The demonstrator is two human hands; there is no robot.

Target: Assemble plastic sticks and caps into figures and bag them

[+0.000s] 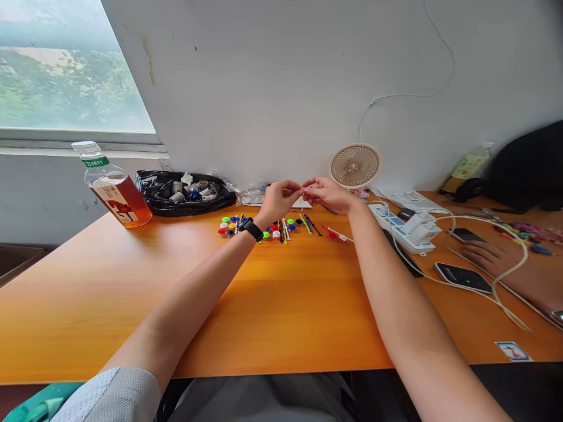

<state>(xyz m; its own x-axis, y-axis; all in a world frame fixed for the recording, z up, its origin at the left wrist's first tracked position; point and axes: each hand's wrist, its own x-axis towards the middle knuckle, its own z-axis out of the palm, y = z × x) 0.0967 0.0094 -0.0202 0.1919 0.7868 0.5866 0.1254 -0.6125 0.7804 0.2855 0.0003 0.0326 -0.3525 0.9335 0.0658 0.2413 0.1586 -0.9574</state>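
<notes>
Raised over the back of the table, my left hand (278, 203) and my right hand (328, 194) meet at the fingertips. Both are closed in a pinch around a thin yellow stick (302, 198), mostly covered by the fingers. Below them lie several thin coloured sticks (285, 232) in green, red, white and blue. Small round pots with coloured lids (226, 225) stand in a cluster left of and under my hands. A red-lidded pot (332, 236) and a red and white stick (341, 234) lie apart, below my right hand. A dark watch is on my left wrist.
A tea bottle (118, 190) stands at the left, beside a black plastic bag (165, 205) of grey scraps. A small fan (355, 166) is by the wall. On the right are a power strip (407, 231), looping cables, a phone (463, 276) and another person's hand (488, 257).
</notes>
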